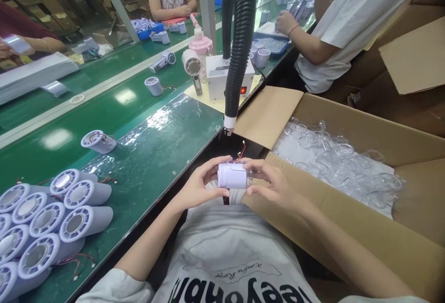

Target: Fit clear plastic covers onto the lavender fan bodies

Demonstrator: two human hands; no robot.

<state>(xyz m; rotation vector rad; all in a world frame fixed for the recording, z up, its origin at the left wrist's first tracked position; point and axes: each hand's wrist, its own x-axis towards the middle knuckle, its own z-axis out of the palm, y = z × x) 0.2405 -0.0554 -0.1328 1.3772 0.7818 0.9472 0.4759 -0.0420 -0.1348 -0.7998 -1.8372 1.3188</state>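
Observation:
A lilac cylindrical fan housing [232, 176] lies sideways in front of my shirt, held up between both hands. My left hand [200, 186] grips its left end, thumb below and fingers above. My right hand [273, 183] closes around the right end, where a clear plastic piece [249, 177] sits against the housing; whether it is fully seated I cannot tell. Thin red and dark wires [241, 151] with a small white connector stick up behind the housing. Above it hangs the metal nozzle [228, 130] of a black corrugated hose [239, 38].
Several similar housings [86, 223] are grouped on the green bench at left. A cardboard box [347, 112] of clear plastic rings [337, 154] stands at right. A white machine [217, 80] with a lit red switch stands ahead beside a handheld fan [192, 64]. Other people work around the line.

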